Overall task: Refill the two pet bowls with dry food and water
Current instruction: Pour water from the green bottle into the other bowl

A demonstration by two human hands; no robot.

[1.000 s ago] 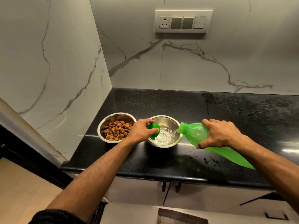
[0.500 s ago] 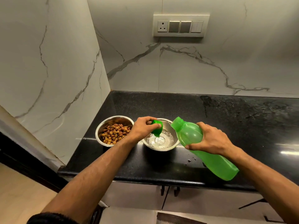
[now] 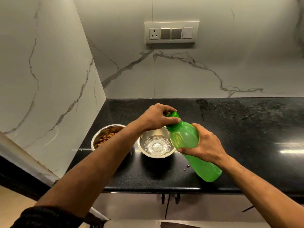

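Two steel bowls stand side by side on the black counter (image 3: 246, 129). The left bowl (image 3: 98, 137) holds brown dry food and is partly hidden by my left forearm. The right bowl (image 3: 156, 147) holds clear water. My right hand (image 3: 204, 145) grips a green plastic bottle (image 3: 185, 139) by its upper body, tilted with its neck up and to the left. My left hand (image 3: 156, 117) holds the green cap (image 3: 172, 120) on the bottle's neck, fingers curled round it.
Marble walls close the corner at the left and back. A switch plate with a socket (image 3: 171, 32) sits on the back wall. Water drops (image 3: 187, 167) lie on the counter near the bottle's base. Cabinet doors with black handles (image 3: 169, 198) are below the counter's front edge.
The bottle has swung from pouring into the right bowl to neck-up. My left hand has carried the cap from above the bowl onto the bottle's neck.
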